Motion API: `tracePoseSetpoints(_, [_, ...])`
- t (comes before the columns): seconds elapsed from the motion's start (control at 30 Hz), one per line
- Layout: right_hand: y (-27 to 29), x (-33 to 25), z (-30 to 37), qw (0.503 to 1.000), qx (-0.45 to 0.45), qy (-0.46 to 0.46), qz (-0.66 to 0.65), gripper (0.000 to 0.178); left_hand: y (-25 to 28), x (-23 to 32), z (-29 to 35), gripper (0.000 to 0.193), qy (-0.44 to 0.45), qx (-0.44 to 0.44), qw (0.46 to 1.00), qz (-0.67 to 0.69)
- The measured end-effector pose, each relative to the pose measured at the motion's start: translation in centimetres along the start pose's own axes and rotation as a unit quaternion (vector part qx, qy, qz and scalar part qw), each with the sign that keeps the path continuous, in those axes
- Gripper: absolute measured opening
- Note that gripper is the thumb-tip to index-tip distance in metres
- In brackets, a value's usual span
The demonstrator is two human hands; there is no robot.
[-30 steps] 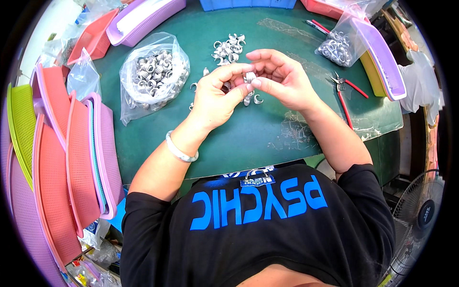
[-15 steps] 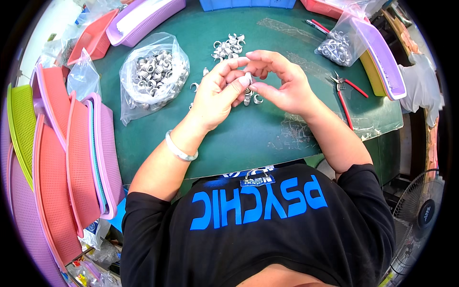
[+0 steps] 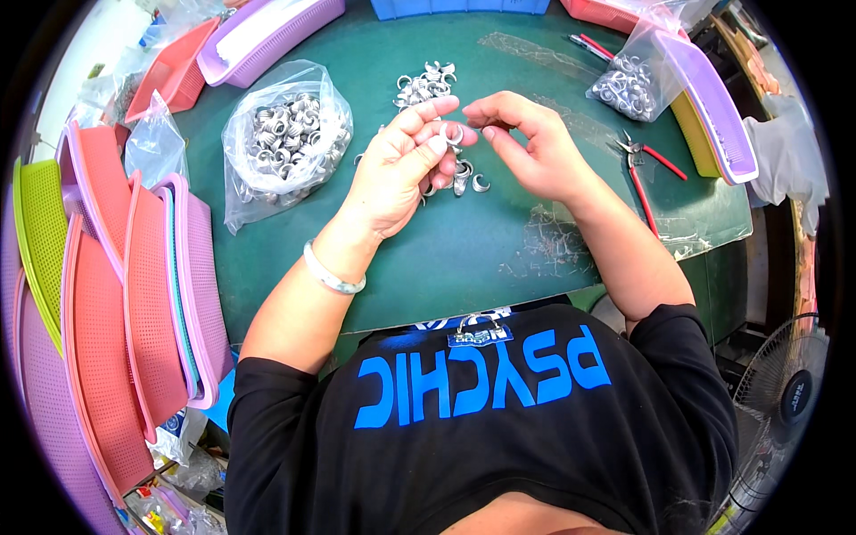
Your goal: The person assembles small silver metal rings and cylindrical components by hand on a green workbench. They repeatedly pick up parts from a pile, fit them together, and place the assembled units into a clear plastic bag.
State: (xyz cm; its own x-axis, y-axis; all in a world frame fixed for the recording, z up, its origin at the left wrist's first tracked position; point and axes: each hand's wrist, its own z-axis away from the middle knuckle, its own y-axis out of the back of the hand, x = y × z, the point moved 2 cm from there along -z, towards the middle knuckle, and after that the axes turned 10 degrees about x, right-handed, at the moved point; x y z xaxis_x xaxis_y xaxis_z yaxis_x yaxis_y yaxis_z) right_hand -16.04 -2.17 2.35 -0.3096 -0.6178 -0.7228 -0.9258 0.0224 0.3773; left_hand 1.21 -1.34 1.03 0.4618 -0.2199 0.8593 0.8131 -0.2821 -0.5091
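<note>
Above the green table [image 3: 446,254], a silver-coloured open ring [image 3: 450,139] sat between the thumb and fingers of the left hand [image 3: 382,178], pinched at the fingertips. The right hand [image 3: 544,160] curved just beside it, thumb and forefinger parted; from where I stood, I could not tell whether a fingertip brushed the ring.

It looked to be metal, so I judged it light, stiff and hardly fragile, though small and smooth enough to slip. The broad curved band seemed the surest hold, with the narrower ends by the gap left free.

Loose rings [image 3: 462,176] lay just below the fingers, a heap of rings [image 3: 428,86] lay beyond them, and a clear bag [image 3: 239,169] full of more stood to the left.
</note>
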Motion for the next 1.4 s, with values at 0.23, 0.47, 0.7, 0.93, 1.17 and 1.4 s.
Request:
tracePoseSetpoints(0.23, [-0.2,0.6,0.3,0.991,-0.096,-0.022,0.086,0.017,1.1,0.4,-0.4,0.029,0.024,0.042,0.994,0.096])
tracePoseSetpoints(0.47, [-0.7,0.8,0.7,0.975,-0.162,0.002,0.154,0.015,1.7,0.1,-0.5,0.017,0.034,0.069,0.994,0.077])
tracePoseSetpoints(0.7, [-1.1,1.3,0.7,0.975,-0.164,-0.047,0.144,0.011,1.7,-0.1,-0.4,0.012,0.05,0.092,0.994,0.035])
tracePoseSetpoints(0.93, [-0.7,1.4,0.4,0.978,-0.146,-0.061,0.133,0.009,1.4,-0.2,-0.3,0.01,0.054,0.097,0.994,-0.02])
tracePoseSetpoints(1.17, [-0.7,0.7,0.5,0.97,-0.217,0.008,0.111,0.013,1.4,-0.4,-0.3,0.01,0.047,0.101,0.992,-0.059])
tracePoseSetpoints(1.4, [-1.0,1.2,0.7,0.977,-0.178,-0.021,0.112,0.01,1.1,-0.2,-0.2,0.009,0.048,0.1,0.99,-0.086])
